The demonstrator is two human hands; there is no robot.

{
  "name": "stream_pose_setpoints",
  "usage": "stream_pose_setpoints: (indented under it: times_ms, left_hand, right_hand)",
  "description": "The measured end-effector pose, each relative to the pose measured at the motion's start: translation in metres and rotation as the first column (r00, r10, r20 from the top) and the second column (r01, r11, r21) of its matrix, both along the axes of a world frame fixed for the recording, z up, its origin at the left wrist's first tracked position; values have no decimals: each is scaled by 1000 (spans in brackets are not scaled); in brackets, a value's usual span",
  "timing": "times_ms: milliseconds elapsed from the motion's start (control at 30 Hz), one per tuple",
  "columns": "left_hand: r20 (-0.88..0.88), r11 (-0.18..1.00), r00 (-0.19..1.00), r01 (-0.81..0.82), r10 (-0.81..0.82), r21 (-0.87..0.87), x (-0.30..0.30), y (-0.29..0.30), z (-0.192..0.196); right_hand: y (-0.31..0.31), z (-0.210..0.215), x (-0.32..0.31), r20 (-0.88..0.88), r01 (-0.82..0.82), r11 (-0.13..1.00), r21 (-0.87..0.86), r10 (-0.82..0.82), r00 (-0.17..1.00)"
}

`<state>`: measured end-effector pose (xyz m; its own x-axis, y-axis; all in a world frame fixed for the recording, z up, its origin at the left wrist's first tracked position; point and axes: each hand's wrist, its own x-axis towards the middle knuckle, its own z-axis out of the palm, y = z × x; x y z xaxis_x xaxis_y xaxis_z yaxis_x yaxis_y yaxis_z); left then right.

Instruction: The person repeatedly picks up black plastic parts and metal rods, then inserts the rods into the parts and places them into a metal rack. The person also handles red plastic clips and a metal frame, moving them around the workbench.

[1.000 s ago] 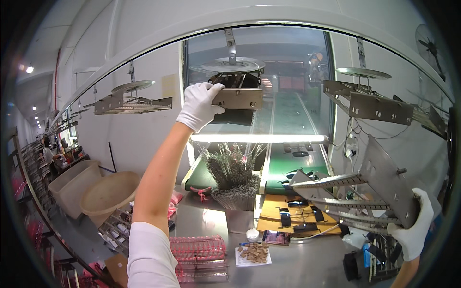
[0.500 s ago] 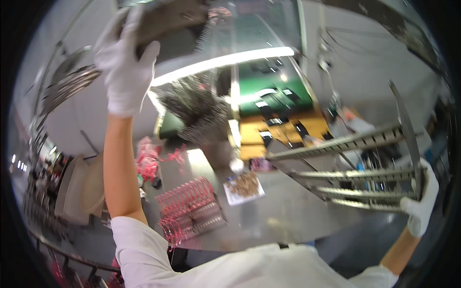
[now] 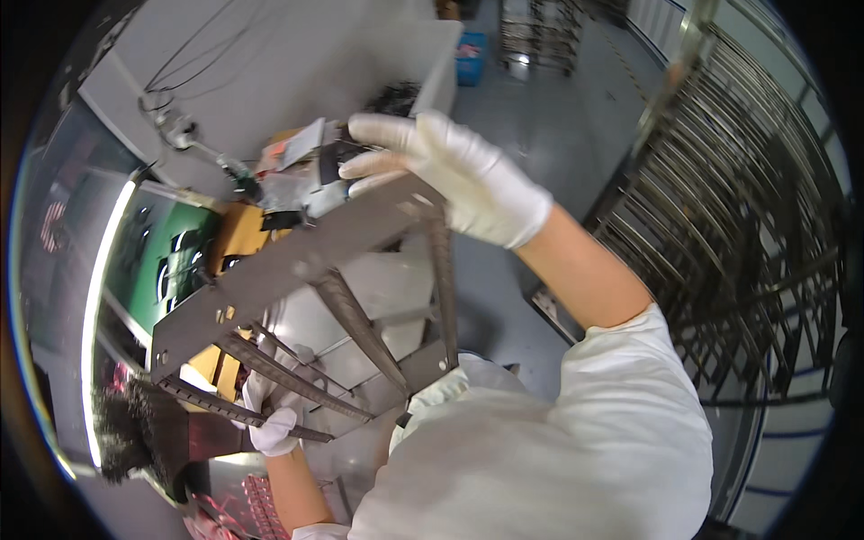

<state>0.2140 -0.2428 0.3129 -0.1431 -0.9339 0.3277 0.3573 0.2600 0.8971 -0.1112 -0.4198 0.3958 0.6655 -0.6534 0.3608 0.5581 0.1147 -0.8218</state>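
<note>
In front of me is a grey metal rack (image 3: 261,256), with flat end plates joined by several slotted bars. Its long flat plate faces up and slants from the lower left to the upper right. My left hand (image 3: 273,427), in a white glove, is closed around a slotted bar at the rack's lower left. At the rack's upper right corner is my right hand (image 3: 477,180), also white-gloved. Its fingers are stretched and apart over the plate's end, and its palm is against or just beside the corner; the contact is not clear.
On the right stands a tall wire shelf rack (image 3: 720,198) of metal rods. A steel table (image 3: 387,288) shows through the held rack. At left are a bright tube lamp (image 3: 103,315), a green belt (image 3: 157,279) with dark parts and a dark brush (image 3: 126,432). A blue bin (image 3: 470,58) stands far back.
My view has turned to the right. My left hand has left the dark object and now grips the rack. The rack has swung to my front, and my right hand's fingers have opened.
</note>
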Motion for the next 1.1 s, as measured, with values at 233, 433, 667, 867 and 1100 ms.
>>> stream_pose_setpoints:
  times_ms: [233,433,667,867,1100]
  left_hand:
    - [-215,986,968,147,-128,77,-53,-61,-64]
    - [824,885,443,-127,-354,449,-110,-123,-123]
    - [986,967,73,194,152,-164,-125,-100,-226]
    - [944,971,-283,210,170,-112,-134,-103,-221]
    - [943,985,-310,160,118,-71,-154,-132,-224]
  right_hand:
    - [38,-103,-25,6,-195,949,246,200,980]
    - [69,-145,-116,-421,200,946,256,-77,904]
    - [112,-360,-185,-908,565,818,-107,-312,279]
    - [123,-455,-198,-978,382,908,-171,-108,-181]
    - [101,-553,-217,-921,279,956,-91,26,-388]
